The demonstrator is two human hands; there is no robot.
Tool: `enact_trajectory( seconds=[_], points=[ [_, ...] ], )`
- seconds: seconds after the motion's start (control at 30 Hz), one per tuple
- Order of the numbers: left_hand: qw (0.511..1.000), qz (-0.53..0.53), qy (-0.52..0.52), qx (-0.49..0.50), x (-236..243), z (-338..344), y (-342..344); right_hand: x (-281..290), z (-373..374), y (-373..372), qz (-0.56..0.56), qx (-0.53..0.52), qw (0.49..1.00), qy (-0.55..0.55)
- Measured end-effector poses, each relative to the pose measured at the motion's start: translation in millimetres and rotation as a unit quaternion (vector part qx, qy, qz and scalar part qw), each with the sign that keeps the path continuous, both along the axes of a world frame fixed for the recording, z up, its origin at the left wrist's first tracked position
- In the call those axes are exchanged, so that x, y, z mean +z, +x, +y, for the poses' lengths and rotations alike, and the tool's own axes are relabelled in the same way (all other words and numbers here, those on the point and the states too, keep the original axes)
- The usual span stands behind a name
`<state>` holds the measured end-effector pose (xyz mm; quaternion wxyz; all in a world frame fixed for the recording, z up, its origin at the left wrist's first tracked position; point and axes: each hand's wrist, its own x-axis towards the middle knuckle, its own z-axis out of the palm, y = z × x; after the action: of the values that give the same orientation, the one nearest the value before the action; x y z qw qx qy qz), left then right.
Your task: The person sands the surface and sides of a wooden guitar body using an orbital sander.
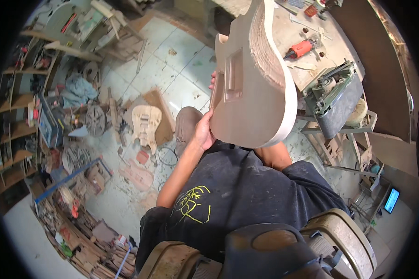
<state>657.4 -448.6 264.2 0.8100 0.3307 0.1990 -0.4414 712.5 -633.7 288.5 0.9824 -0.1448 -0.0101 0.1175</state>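
A bare, pale wooden electric guitar body is held up and tilted in front of my chest. Rectangular cavities are cut into its face, and its curved side edge looks rough and ridged in the upper part. My left hand is closed on the body's left edge, the thumb lying along it. Only my right forearm shows, passing beneath the body; the right hand is hidden behind the wood. A few fingertips show farther up the left edge, and I cannot tell which hand they belong to.
On the workbench at the far right lies a red-orange power tool. A belt sander stands nearer on a metal stand. Another guitar body leans at left on the tiled floor, near wood scraps. Cluttered shelves line the left side.
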Motion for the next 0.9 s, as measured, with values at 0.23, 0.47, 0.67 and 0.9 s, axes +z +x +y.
enact_trajectory(
  seconds=[0.23,0.47,0.67,0.9],
  points=[
    [0.999,0.011,-0.039,-0.028,-2.5,-32.6,116.2,0.9,-41.6,70.1,-0.015,-0.114,0.993,-0.001],
    [0.988,-0.072,0.028,-0.132,-1.5,-20.5,285.2,7.9,-83.3,133.7,-0.032,-0.236,0.971,0.010],
    [0.924,-0.292,0.197,-0.146,-2.1,-32.7,438.9,65.8,-80.1,155.6,0.029,-0.332,0.937,-0.102],
    [0.763,-0.550,0.261,-0.218,-23.1,-86.8,568.0,-31.6,-45.6,201.0,0.278,-0.401,0.823,-0.292]
  ],
)
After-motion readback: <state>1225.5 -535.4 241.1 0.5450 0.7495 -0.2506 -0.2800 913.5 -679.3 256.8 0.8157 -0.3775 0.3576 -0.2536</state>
